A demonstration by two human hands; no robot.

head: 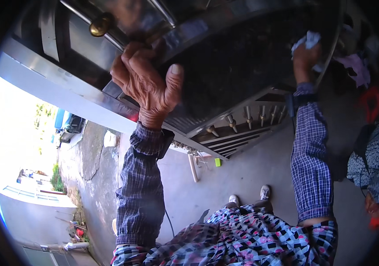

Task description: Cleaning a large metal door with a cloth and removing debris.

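My left hand (149, 79) is raised at the upper left against a stainless-steel gate (48, 71). Its fingers curl around the lower end of a metal bar (114, 40) fitted with a brass-coloured ball (99, 26); the thumb stands apart. The fingertips are partly hidden. Farther right, my right hand (304, 61) clutches a crumpled pale cloth (310, 40) beside the gate's dark, shiny panel (229, 66). Shadow obscures whether the cloth touches the panel. Below this panel, a row of short bars (231, 123) with brass-coloured fittings shows.
Another person in patterned clothing (374, 159) is at the right, near a purple cloth (357, 68) and a blurred red item (372, 103). A bright green object (217, 162) lies on the concrete floor (183, 196) near a pale pole (192, 168). Outside at the left is a concrete yard (89, 159).
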